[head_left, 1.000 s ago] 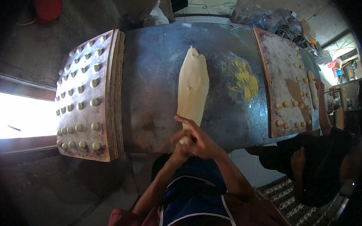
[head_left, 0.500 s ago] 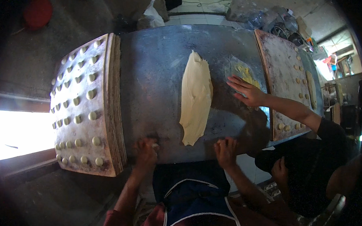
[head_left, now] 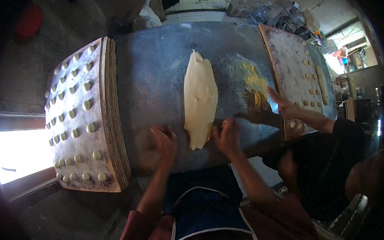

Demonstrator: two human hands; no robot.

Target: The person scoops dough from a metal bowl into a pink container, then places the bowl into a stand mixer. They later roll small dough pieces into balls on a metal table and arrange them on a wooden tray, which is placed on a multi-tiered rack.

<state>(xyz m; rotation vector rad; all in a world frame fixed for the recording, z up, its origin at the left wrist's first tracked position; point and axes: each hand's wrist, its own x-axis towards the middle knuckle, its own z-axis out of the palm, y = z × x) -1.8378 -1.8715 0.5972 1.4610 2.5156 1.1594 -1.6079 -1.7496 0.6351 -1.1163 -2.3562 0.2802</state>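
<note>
A long, flat sheet of pale dough point(head_left: 201, 98) lies lengthwise on the dark metal worktable point(head_left: 153, 87), its narrow end away from me. To the left of its near end is my left hand point(head_left: 164, 141), apart from the dough, its bent fingers smeared by motion. My right hand point(head_left: 227, 138) is at the dough's lower right edge, fingers curled in; whatever they hold is hidden. A co-worker's hand point(head_left: 286, 107) rests near the right board, beside a smear of yellow fat point(head_left: 255, 86) on the table.
At left stands a stack of floured boards point(head_left: 113, 106), with rows of small dough balls point(head_left: 87, 105) on top. Another board point(head_left: 281, 62) with dough balls lies at right. The co-worker's dark-sleeved arm point(head_left: 349, 133) reaches in from the right. A white bag point(head_left: 149, 15) sits beyond the table.
Both my hands have moved forward over the table, the right one up to the dough's edge. The co-worker's hand has drawn right, off the yellow smear. The view has shifted slightly.
</note>
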